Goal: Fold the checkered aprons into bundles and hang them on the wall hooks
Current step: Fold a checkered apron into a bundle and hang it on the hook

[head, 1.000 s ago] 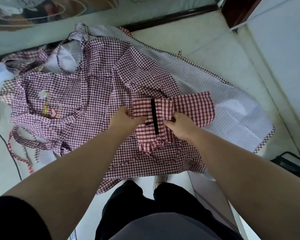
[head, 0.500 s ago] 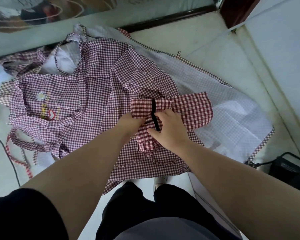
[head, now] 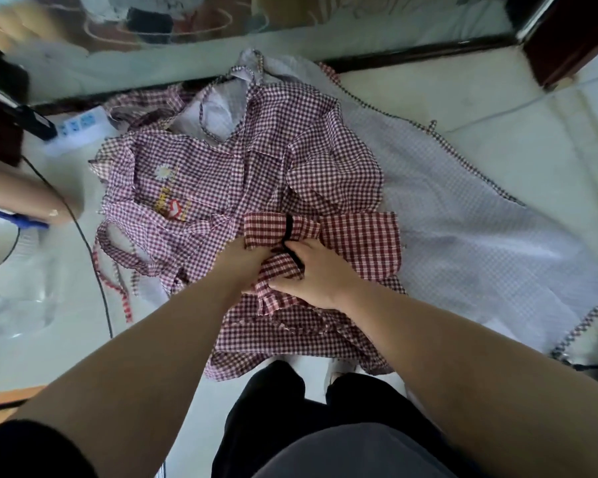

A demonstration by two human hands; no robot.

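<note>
Two hands on one red checkered bundle (head: pixel 356 236): left hand (head: pixel 240 262) grips its left end, fingers tucked under; right hand (head: pixel 320 274) pinches the black band (head: pixel 288 224) at its middle. Bundle lies on the spread purple checkered aprons (head: pixel 221 167), on the floor (head: pixel 463 98). I judge the step as banding. Next: lift it clear; hooks not in view

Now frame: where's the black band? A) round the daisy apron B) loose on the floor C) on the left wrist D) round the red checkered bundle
D: the black band circles the red checkered bundle, which the left hand and right hand grip.
</note>
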